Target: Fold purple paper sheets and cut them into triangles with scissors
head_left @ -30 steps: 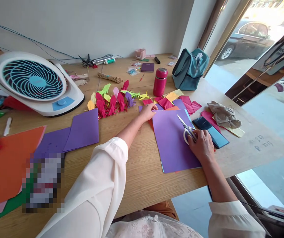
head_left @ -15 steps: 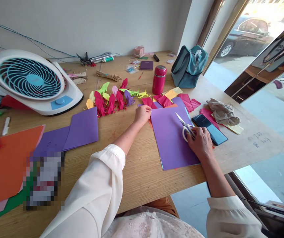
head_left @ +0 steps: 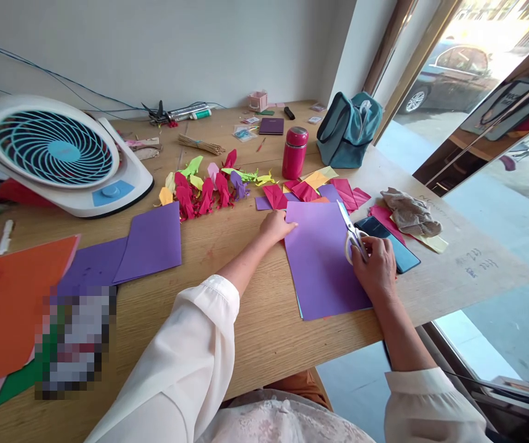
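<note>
A purple paper sheet (head_left: 319, 258) lies on a small stack of coloured sheets at the front of the wooden table (head_left: 255, 320). My left hand (head_left: 277, 226) rests on the sheet's left edge near its top corner, fingers curled onto the paper. My right hand (head_left: 375, 264) is closed round the white handles of a pair of scissors (head_left: 350, 227), whose blades point away over the sheet's right side. A dark phone (head_left: 387, 243) lies just right of that hand.
Folded paper figures (head_left: 206, 187) and paper scraps lie behind the sheet. A white and blue fan (head_left: 61, 154) stands at the left, purple sheets (head_left: 148, 243) and an orange sheet (head_left: 10, 301) in front of it. A red flask (head_left: 294, 152), teal bag (head_left: 350, 129) and crumpled cloth (head_left: 409, 212) are at the right.
My left hand slid down from the sheet's top corner to its left edge. My right hand turned the scissors so the blades point more upright along the sheet's right side.
</note>
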`<state>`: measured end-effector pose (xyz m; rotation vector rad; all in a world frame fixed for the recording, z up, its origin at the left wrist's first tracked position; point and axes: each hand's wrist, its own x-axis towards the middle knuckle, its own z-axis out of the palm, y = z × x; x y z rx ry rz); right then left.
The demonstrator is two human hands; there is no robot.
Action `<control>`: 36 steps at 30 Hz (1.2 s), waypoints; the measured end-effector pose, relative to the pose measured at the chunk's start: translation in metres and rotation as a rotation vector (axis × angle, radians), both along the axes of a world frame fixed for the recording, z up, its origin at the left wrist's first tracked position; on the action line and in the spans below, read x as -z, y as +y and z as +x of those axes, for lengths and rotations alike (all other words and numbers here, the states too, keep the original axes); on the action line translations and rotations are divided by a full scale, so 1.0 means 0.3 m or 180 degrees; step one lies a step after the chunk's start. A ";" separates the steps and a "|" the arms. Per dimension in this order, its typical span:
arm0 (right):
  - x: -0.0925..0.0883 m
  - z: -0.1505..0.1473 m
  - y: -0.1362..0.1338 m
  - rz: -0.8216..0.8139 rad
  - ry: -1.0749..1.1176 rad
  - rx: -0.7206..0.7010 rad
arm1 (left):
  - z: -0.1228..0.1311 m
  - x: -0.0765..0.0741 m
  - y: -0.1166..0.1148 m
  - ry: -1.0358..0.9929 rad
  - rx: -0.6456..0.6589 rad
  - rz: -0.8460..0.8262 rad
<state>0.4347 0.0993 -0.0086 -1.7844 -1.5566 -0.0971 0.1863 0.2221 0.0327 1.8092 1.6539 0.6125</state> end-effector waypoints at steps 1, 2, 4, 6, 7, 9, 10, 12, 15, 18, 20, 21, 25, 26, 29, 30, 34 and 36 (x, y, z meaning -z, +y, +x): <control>-0.002 0.005 0.000 0.0066 0.0060 0.0033 | -0.004 -0.011 -0.009 -0.0018 -0.0038 0.0039; -0.003 0.010 0.000 0.0128 0.0119 0.0082 | -0.015 -0.027 -0.019 -0.0047 -0.0090 0.0090; -0.003 0.023 -0.001 0.0220 0.0228 0.0208 | -0.063 -0.066 -0.041 -0.0130 -0.0223 0.0223; -0.002 0.033 -0.002 0.0248 0.0306 0.0316 | -0.150 -0.108 -0.070 -0.0228 -0.0386 0.0369; -0.002 0.035 -0.002 0.0234 0.0325 0.0339 | -0.206 -0.127 -0.088 -0.0288 -0.0480 0.0434; -0.002 0.032 -0.001 0.0150 0.0308 0.0306 | -0.330 -0.154 -0.131 -0.0427 -0.0701 0.0527; -0.003 0.027 0.000 0.0084 0.0271 0.0251 | -0.394 -0.161 -0.157 -0.0506 -0.0809 0.0543; -0.003 0.013 0.003 -0.0081 0.0148 0.0091 | -0.508 -0.160 -0.215 -0.0713 -0.1013 0.0535; 0.000 -0.008 0.007 -0.0324 -0.0105 -0.0151 | -0.623 -0.132 -0.311 -0.1163 -0.1188 0.0397; -0.001 -0.014 0.007 -0.0492 -0.0306 -0.0296 | -0.673 -0.092 -0.389 -0.1590 -0.1274 0.0186; -0.008 -0.018 0.000 -0.0506 -0.0444 -0.0353 | -0.686 -0.071 -0.422 -0.1814 -0.1319 0.0053; -0.014 -0.024 -0.007 -0.0447 -0.0560 -0.0408 | -0.690 -0.064 -0.433 -0.1911 -0.1337 -0.0010; -0.050 -0.100 -0.058 -0.0045 -0.1133 -0.1188 | -0.705 -0.059 -0.452 -0.2228 -0.1361 -0.0226; -0.059 -0.132 -0.072 -0.0014 -0.1241 -0.1469 | -0.709 -0.062 -0.453 -0.2280 -0.1356 -0.0281; -0.077 -0.230 -0.106 0.0028 -0.1496 -0.2073 | -0.719 -0.073 -0.455 -0.2361 -0.1323 -0.0449; -0.082 -0.259 -0.113 0.0136 -0.1524 -0.2191 | -0.722 -0.076 -0.458 -0.2363 -0.1310 -0.0495; -0.108 -0.328 -0.137 0.0854 -0.1337 -0.2685 | -0.727 -0.081 -0.482 -0.2271 -0.1224 -0.0584; -0.128 -0.343 -0.155 0.0924 -0.1203 -0.3028 | -0.726 -0.077 -0.501 -0.2172 -0.1134 -0.0602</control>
